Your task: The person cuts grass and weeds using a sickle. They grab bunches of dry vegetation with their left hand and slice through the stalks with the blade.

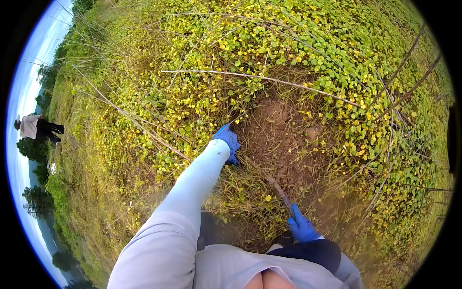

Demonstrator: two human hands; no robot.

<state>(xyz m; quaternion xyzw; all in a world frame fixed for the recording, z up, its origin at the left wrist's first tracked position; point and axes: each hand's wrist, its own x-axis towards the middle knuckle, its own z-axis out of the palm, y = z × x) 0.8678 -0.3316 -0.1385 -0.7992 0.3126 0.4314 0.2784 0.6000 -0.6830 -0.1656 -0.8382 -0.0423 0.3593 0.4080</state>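
Observation:
Blue work gloves cover both of my hands. My left hand (229,143), at the end of a pale blue sleeve, reaches into low green and yellow plants (202,108) at the left edge of a patch of bare brown soil (281,126); whether its fingers hold stems cannot be made out. A thin stalk rises just beyond it. My right hand (304,225), lower right near my body, is closed around the handle of a long, slightly curved tool (280,190). The tool points up and left into cut or pulled stems; its far end is blurred among them.
Long dry stalks (260,76) arch over the plants beyond the soil, and more lie at the left. Dark bare branches (408,90) stick out at the right. Far left, another person (30,126) stands on the slope near trees.

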